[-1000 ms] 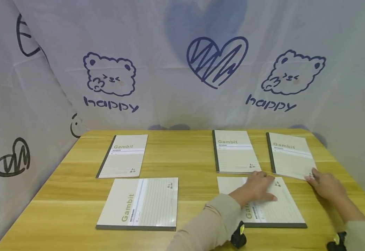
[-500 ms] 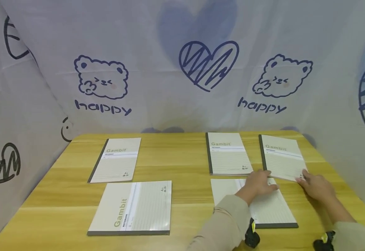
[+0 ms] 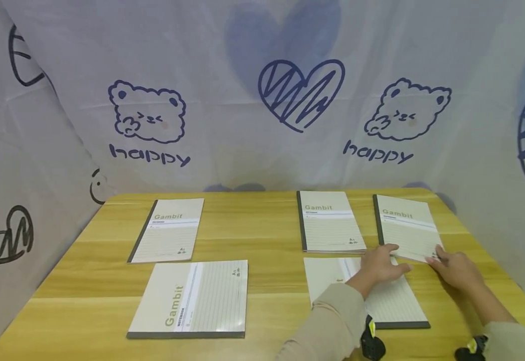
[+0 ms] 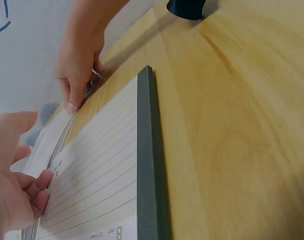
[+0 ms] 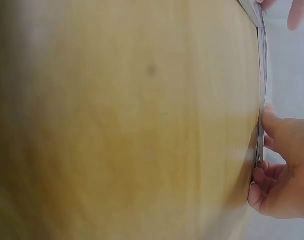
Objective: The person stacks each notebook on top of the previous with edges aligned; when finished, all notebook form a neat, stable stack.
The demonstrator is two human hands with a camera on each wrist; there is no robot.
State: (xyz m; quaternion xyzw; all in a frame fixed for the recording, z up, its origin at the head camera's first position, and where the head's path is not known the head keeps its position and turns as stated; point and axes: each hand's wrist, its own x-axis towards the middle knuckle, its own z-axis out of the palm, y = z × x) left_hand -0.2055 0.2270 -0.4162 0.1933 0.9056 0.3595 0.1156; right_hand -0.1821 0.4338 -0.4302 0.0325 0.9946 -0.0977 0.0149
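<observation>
My right hand (image 3: pixel 458 271) pinches the near right corner of a pale Gambit notebook (image 3: pixel 408 230) with a dark spine, lying slightly askew at the back right. In the right wrist view, the thumb of that hand (image 5: pixel 289 165) lies on one side of the notebook's edge and the fingers on the other. My left hand (image 3: pixel 379 263) is over a sideways notebook (image 3: pixel 399 303), its fingertips by the right notebook's near left corner. In the left wrist view the left hand (image 4: pixel 9 175) touches the edges with its fingertips, thumb held away. Part of the sideways notebook's cover is hidden under the left arm.
Another upright notebook (image 3: pixel 330 225) lies just left of the right one. On the left are an upright notebook (image 3: pixel 169 233) and a sideways one (image 3: pixel 190 301) nearer me. All lie on a wood-grain table (image 3: pixel 271 281) with a printed cloth (image 3: pixel 226 75) hanging behind.
The head view has shifted slightly. My left hand has slid rightward from the middle notebooks toward the right notebook's near left corner. The right hand keeps its pinch on the right corner.
</observation>
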